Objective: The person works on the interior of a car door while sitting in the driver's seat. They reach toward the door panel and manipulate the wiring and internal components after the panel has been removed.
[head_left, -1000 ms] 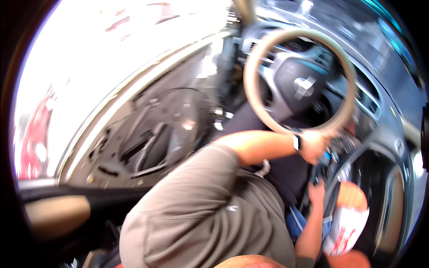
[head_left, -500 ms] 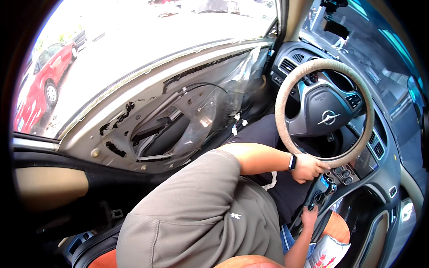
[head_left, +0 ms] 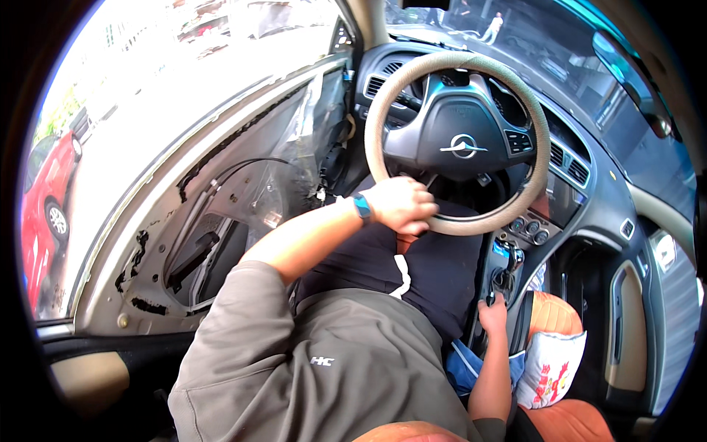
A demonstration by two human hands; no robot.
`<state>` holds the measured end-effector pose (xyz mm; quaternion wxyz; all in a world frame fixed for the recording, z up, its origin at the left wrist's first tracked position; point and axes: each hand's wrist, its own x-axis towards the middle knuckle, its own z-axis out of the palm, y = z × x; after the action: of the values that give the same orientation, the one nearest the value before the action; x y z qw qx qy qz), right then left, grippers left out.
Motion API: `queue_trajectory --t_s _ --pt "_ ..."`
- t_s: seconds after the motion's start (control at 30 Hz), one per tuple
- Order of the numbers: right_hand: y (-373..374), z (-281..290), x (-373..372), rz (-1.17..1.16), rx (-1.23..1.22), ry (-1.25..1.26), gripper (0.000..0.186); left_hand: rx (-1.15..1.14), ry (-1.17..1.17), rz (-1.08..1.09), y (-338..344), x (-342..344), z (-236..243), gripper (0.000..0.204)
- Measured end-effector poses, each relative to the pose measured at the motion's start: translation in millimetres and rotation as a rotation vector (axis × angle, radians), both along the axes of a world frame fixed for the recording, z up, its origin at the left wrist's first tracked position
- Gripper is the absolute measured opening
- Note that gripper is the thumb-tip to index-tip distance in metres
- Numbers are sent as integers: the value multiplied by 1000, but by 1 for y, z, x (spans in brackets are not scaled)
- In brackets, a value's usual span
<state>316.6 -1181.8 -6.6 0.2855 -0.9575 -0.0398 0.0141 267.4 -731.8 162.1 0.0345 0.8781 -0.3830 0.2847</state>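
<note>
The left hand [head_left: 401,205] was curled shut around the lower left arc of the steering wheel [head_left: 456,140], fingers wrapped over the beige cover, a blue-banded watch [head_left: 361,207] on the wrist just behind it. The right hand [head_left: 492,313] sat low beside the seat, down by the gear lever [head_left: 507,267] on the centre console — whether it was gripping anything or merely resting there could not be told from where I stood.

The wheel stood in front of the driver's lap, below the dashboard [head_left: 589,177], its rim tilted back toward the person. Being a ring, it had no real long axis; its hub emblem [head_left: 463,145] sat roughly level, which suggested the wheel was near straight ahead.

To hold it well, I judged, the grip wanted to be firm but not clenched, the thumb along the rim rather than hooked inside, so the soft cover did not slip on the rim.

Farther out, the driver's door [head_left: 221,221] on the left was stripped of its trim — bare metal, a clear plastic sheet, cables showing. An orange passenger seat [head_left: 560,317] carried a white cushion [head_left: 549,372], and a red car [head_left: 44,191] stood outside.
</note>
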Motion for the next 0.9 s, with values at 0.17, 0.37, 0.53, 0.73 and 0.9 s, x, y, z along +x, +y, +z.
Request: queue_trajectory --t_s 0.17,0.37,0.53,0.73,0.9 --pt "6 8 -8 -4 -5 -23 58 54 -77 59 37 3 30 30" --pt "10 10 -8 -22 4 8 57 33 -82 53 40 4 29 27" --pt "13 -3 2 25 -65 -53 58 -38 -155 89 23 -11 8 21" --pt "-27 -44 18 82 64 -88 59 -253 -193 -47 -10 11 -19 30" --pt "-31 -53 30 30 96 62 60 -240 -198 -14 -9 3 -19 30"
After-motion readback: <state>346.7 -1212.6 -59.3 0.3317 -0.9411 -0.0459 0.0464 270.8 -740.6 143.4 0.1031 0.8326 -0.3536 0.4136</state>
